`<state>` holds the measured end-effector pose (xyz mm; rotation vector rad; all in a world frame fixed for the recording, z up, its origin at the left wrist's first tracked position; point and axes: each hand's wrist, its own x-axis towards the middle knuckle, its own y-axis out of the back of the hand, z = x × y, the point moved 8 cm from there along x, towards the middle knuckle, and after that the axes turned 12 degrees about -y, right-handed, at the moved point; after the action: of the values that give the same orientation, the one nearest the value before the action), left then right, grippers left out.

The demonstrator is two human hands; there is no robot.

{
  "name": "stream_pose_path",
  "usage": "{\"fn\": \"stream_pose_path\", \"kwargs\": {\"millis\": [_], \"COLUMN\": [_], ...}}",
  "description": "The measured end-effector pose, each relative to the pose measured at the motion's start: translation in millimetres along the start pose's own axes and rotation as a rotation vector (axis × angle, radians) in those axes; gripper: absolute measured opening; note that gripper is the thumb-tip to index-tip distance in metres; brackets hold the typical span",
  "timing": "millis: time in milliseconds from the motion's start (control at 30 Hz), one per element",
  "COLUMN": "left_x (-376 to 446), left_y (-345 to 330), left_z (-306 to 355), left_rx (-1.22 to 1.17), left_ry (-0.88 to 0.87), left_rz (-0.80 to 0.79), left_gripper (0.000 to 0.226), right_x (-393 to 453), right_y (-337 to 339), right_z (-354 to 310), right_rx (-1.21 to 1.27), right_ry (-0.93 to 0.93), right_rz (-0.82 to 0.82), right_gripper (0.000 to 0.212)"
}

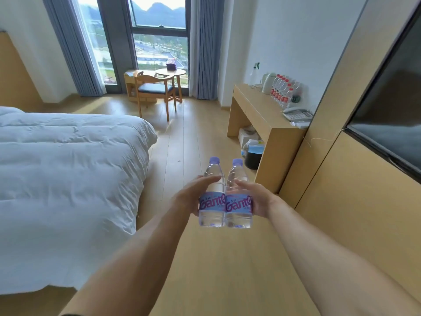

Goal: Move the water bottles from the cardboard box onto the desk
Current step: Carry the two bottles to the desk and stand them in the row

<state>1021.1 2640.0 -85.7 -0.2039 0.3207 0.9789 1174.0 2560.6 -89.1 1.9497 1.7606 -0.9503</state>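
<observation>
Holding two clear plastic water bottles upright side by side, the person stretches both bare arms out over the pale wood floor (182, 137). The left hand (190, 197) has its grip curled round the left purple-capped, purple-labelled bottle (211, 197), thumb lying across the front above the label. The right hand (256, 197) has its grip wrapped round the matching right bottle (239, 199). The two bottles touch each other at the labels. Well ahead, against the right wall, stands the light wooden worktop (252, 106), carrying a row of clear red-labelled bottles (282, 92), a cream electric kettle (267, 82) and a grey desk telephone (297, 114). A bed with a white duvet (63, 169) lies to the left.
</observation>
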Motion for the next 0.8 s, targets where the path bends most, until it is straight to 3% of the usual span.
{"fn": "stream_pose_path", "kwargs": {"millis": [433,633,800], "left_x": [181.7,285.1,353.2], "left_y": [66.3,94.6,107.5], "left_z": [59.0,110.7,149.0], "left_rx": [-0.013,-0.027,-0.028], "left_ry": [-0.021,-0.026,-0.025], "left_rz": [0.089,0.163,0.176], "left_gripper": [0.079,0.064,0.067], "right_x": [164.7,255.3,311.3], "right_y": [12.5,34.1,50.7], "right_z": [-140.5,-232.6,-300.4], "right_rx": [0.007,-0.002,-0.011], "right_ry": [0.045,0.039,0.027], "right_rz": [-0.171,-0.216,-0.255], "right_gripper": [0.062,0.063,0.063]}}
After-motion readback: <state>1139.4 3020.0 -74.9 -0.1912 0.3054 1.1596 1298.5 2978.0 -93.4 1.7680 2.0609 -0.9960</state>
